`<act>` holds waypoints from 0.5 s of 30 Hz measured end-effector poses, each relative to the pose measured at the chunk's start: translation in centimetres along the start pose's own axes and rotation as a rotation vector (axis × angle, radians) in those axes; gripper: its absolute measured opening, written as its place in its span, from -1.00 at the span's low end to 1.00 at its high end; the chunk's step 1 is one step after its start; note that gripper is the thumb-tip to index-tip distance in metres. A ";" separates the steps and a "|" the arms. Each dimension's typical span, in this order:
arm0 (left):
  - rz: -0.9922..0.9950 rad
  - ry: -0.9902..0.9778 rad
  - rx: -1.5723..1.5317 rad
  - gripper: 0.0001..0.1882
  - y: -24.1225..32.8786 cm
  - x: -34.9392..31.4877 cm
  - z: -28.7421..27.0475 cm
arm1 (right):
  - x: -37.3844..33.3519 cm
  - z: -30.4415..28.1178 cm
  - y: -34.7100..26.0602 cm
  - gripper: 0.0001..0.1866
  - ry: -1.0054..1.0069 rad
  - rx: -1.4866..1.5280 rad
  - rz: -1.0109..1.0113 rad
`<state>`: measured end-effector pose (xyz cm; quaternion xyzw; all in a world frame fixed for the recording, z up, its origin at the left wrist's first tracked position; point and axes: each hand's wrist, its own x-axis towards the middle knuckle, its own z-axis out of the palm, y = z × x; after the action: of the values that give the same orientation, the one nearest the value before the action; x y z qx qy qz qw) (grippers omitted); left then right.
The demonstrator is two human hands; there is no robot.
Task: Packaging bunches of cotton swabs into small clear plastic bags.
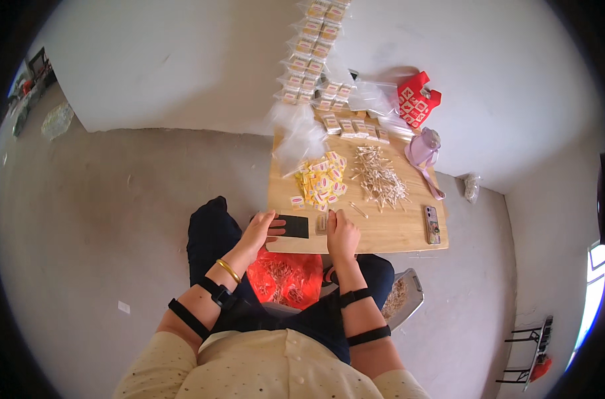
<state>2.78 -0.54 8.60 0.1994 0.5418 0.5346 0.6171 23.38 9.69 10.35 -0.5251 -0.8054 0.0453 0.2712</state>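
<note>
The left hand (257, 231) lies flat with its fingers pressing a flat black rectangular card (294, 226) onto the near edge of the low wooden board table (395, 234), seemingly to keep it from sliding. The right hand (342, 234) pinches a small pale packet (322, 223) just beside the card, fingers narrowed on it. A heap of yellow sachets (321, 181) and a pile of wooden cotton swabs (379, 178) sit further back, within easy reach.

One head-worn fisheye cam looked steeply down from above the person's lap, facing fwd over a low wooden table (382, 233). It sat close enough that forearms filled the lower edge. Both hands met just under frame centre; the table ran up and away from them. Edges bent toward the rim.
</note>
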 end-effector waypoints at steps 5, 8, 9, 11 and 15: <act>-0.002 0.076 0.015 -0.50 -0.5 0.1 -1.1 | -0.8 2.9 2.2 -0.65 -0.063 -0.108 0.005; 0.004 0.107 -0.047 -0.50 -0.1 -0.4 -1.6 | 0.2 2.6 1.5 -0.66 0.021 -0.113 0.013; -0.001 0.103 -0.048 -0.50 0.2 -0.4 -1.2 | -0.1 2.9 1.7 -0.66 0.027 -0.114 0.013; -0.012 0.086 -0.014 -0.50 0.2 -0.5 -0.6 | -1.0 3.5 2.8 -0.65 -0.034 -0.124 0.027; 0.030 0.048 0.078 -0.50 0.2 -0.2 -0.5 | 0.1 2.9 2.3 -0.64 -0.020 -0.105 -0.026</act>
<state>2.29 -0.77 8.69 0.2185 0.5741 0.5268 0.5875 23.83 11.38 7.15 -0.5276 -0.8161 0.0048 0.2358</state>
